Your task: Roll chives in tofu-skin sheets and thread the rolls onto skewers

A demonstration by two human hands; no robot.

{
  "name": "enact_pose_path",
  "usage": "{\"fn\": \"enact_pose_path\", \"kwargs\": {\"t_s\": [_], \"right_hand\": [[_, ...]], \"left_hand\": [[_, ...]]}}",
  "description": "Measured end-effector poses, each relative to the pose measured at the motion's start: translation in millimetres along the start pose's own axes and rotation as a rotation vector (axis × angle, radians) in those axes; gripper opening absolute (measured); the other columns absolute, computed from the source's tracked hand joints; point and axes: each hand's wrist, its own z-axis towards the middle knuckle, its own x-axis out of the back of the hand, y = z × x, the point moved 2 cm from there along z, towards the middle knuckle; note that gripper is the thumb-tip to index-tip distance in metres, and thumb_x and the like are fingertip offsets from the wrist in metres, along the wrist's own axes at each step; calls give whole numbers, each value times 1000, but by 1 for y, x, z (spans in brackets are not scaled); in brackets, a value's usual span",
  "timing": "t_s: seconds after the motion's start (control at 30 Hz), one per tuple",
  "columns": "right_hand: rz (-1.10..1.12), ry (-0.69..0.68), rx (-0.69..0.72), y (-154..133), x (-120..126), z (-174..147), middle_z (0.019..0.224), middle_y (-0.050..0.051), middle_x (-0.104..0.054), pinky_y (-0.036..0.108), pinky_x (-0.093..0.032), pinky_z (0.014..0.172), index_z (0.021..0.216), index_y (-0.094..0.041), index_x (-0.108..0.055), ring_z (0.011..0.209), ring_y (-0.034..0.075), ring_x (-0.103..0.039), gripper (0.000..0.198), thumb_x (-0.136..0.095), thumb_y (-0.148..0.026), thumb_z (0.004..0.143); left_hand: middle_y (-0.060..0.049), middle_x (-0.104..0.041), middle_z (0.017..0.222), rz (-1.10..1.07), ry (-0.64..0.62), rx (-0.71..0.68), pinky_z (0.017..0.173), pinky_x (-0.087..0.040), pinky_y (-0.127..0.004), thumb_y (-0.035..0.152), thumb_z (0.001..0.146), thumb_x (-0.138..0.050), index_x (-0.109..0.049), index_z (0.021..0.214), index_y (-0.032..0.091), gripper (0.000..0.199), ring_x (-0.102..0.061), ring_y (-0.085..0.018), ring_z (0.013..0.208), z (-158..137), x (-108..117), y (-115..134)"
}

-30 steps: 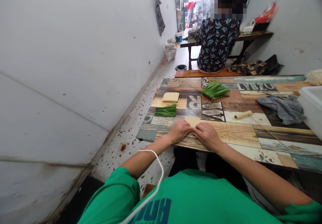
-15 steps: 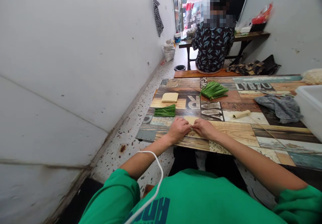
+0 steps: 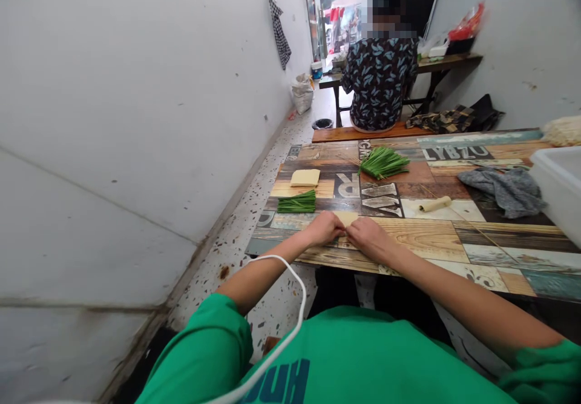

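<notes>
The pale sheet [image 3: 346, 217] lies flat on the table [image 3: 417, 232] at twelve o'clock from the fingertips, between the two hands and about equally near both. The left hand [image 3: 324, 228] comes in from about eight o'clock and the right hand [image 3: 370, 235] from about four, so the fingertips almost meet at the sheet's near edge, which runs roughly from nine to three. The fingers of both hands are curled, pinching that near edge; whether anything is wrapped inside it cannot be told, as the hands cover it. Taking the fingertips as the centre, the bundle of green stalks [image 3: 296, 202] sits at ten o'clock, just beyond the left hand and nearer to it than to the right, its long axis close to nine-to-three. The stack of sheets [image 3: 305, 178] is at eleven, past the bundle, and a looser bunch of greens [image 3: 384, 163] is at one. At half past two, well apart from the right hand yet nearer to it than to the left, lies a finished-looking roll [image 3: 436, 204], its long axis tilted slightly so that the right end is farther away.
</notes>
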Motion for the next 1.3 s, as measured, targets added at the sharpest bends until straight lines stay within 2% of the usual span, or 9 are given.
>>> {"fn": "enact_pose_path", "kwargs": {"t_s": [0.1, 0.2, 0.3, 0.43, 0.6, 0.7, 0.97, 1.13, 1.3], "right_hand": [[-10, 31, 22, -2, 1, -1, 77, 11, -63, 31, -33, 70, 84, -11, -72, 75, 19, -52, 27, -48, -18, 94], [189, -8, -50, 8, 2, 5, 74, 7, -61, 27, -32, 64, 77, -14, -73, 69, 15, -50, 30, -50, -22, 93], [380, -83, -120, 21, 2, 13, 74, 5, -63, 24, -32, 61, 77, -15, -75, 65, 12, -51, 23, -55, -19, 86], [474, -121, -174, 29, 2, 20, 70, 4, -66, 24, -33, 61, 74, -15, -76, 64, 13, -53, 21, -57, -17, 81], [518, -153, -201, 31, 0, 22, 69, 3, -69, 23, -34, 61, 75, -15, -77, 64, 13, -54, 20, -59, -20, 82], [463, -146, -197, 30, -1, 19, 72, 4, -69, 24, -34, 62, 78, -15, -76, 65, 13, -54, 21, -58, -20, 85], [-92, 150, 54, 5, -6, 0, 78, 9, -61, 31, -31, 71, 80, -13, -71, 79, 19, -48, 27, -49, -19, 95], [69, -2, -30, 15, -5, 10, 77, 8, -62, 28, -31, 67, 79, -14, -72, 75, 17, -50, 29, -51, -24, 96], [211, -168, -107, 26, 5, 24, 83, 8, -67, 26, -32, 66, 80, -15, -75, 75, 15, -55, 24, -54, -22, 92]], "left_hand": [[-4, -74, 74, -85, -63, 94, 63, -37, -22, 21, 82, -68, -78, 79, 15, 11, -62, -14, 69, 5, 6, 0], [-2, -73, 72, -128, -105, 190, 61, -36, -22, 24, 80, -71, -78, 82, 15, 12, -61, -14, 68, 6, 8, 1], [-3, -73, 78, 2, -38, 212, 67, -37, -26, 28, 82, -71, -77, 87, 17, 14, -60, -16, 74, -1, 8, 7], [-7, -70, 88, 343, 174, 27, 80, -34, -34, 32, 90, -63, -72, 86, 18, 18, -55, -21, 90, -15, 0, 16], [-5, -64, 80, 447, 158, -155, 77, -32, -35, 29, 98, -48, -67, 85, 17, 26, -49, -19, 84, -23, -19, 11], [-6, -65, 82, 427, 138, -176, 75, -33, -35, 26, 98, -48, -68, 89, 16, 23, -50, -19, 85, -20, -21, 7], [-6, -69, 81, 229, 111, -104, 71, -37, -31, 24, 93, -54, -72, 72, 17, 29, -56, -18, 80, -4, -10, 0], [-5, -72, 87, 152, 184, -45, 77, -38, -31, 30, 92, -58, -74, 90, 19, 19, -58, -18, 83, -11, -13, -1], [-6, -71, 90, 176, 167, -7, 78, -35, -33, 33, 94, -57, -76, 88, 21, 23, -56, -18, 88, -7, -6, 0]]}}
